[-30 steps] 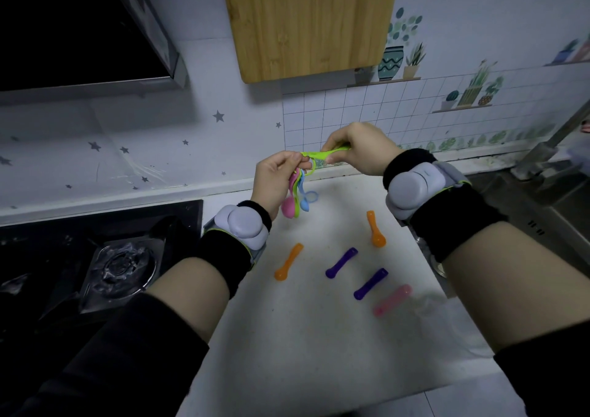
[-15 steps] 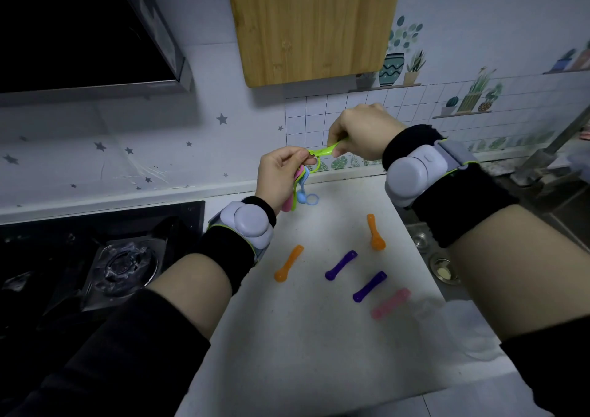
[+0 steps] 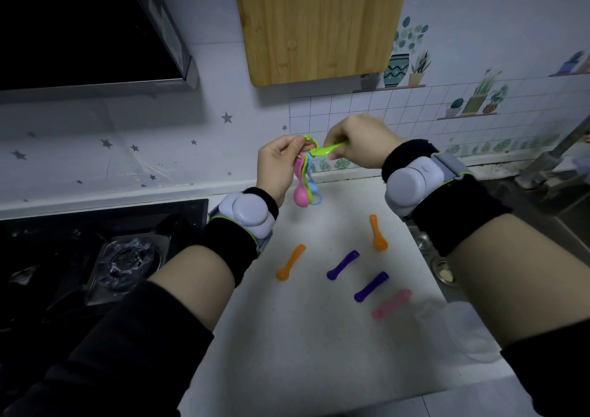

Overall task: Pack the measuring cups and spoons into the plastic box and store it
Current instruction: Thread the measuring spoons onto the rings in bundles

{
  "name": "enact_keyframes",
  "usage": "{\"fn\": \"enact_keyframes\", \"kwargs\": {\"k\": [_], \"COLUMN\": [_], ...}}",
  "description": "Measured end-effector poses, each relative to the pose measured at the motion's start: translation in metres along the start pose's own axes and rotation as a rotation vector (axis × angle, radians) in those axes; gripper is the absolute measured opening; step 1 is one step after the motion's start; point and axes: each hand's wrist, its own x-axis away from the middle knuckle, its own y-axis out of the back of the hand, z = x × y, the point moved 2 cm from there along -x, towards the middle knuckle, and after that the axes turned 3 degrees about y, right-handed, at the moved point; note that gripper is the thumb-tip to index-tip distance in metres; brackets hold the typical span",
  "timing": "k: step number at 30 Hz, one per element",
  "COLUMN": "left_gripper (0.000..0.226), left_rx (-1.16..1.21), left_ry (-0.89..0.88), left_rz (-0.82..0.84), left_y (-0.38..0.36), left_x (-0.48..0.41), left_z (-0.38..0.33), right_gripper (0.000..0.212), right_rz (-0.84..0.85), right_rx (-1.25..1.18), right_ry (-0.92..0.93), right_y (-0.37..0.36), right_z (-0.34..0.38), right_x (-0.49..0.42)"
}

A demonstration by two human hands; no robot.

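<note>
Pinching a green ring (image 3: 311, 140) between thumb and fingertips, the left grip (image 3: 277, 171) holds a bunch of measuring spoons (image 3: 301, 190) above the back of the white tabletop (image 3: 303, 346); the pink and blue spoons hang down from the ring with their bowls lowest. The right grip (image 3: 360, 145) is curled round the handle of a lime-green spoon (image 3: 327, 149), whose bowl end meets the ring just beside the left fingertips. I cannot tell whether that spoon is threaded on the ring. Five loose spoons lie well apart on the tabletop below the hands: a left orange spoon (image 3: 290, 262) near the left forearm, a right orange spoon (image 3: 377, 233) near the right wrist, a rear purple spoon (image 3: 342, 265) and a front purple spoon (image 3: 371, 286) between them, and a pale pink spoon (image 3: 391, 304) nearest the front. Just right of it, partly hidden by the right forearm, lies a clear plastic thing (image 3: 459, 327) too faint to name. A gas hob (image 3: 127, 257) sits left of the tabletop, and a bamboo cutting board (image 3: 319, 24) hangs on the wall above.
</note>
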Motion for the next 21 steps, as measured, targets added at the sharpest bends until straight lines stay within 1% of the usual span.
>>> {"fn": "enact_keyframes", "kwargs": {"k": [4,7,12,16,19,21], "left_gripper": [0.018,0.018,0.023,0.018,0.018,0.018], "left_rx": [0.036,0.072,0.109,0.138,0.177,0.245], "left_ry": [0.022,0.047,0.055,0.058,0.085,0.12], "left_rz": [-0.012,-0.008,-0.009,-0.001,0.013,0.029], "left_y": [-0.001,-0.005,-0.014,-0.018,-0.023,-0.027], "left_x": [0.0,0.002,0.007,0.009,0.01,0.012], "left_z": [-0.002,-0.001,0.0,0.0,0.003,0.005], "right_gripper": [0.019,0.02,0.017,0.01,0.02,0.014], "right_rz": [-0.034,-0.054,-0.111,-0.119,-0.119,-0.112], "right_rx": [-0.333,-0.522,-0.655,-0.77,-0.826,-0.898], "right_ry": [-0.067,-0.115,-0.162,-0.195,-0.213,-0.232], "right_y": [-0.017,-0.033,-0.051,-0.053,-0.055,-0.058], "right_z": [-0.003,-0.004,-0.005,-0.008,-0.011,-0.012], "right_x": [0.004,0.01,0.015,0.018,0.019,0.02]}}
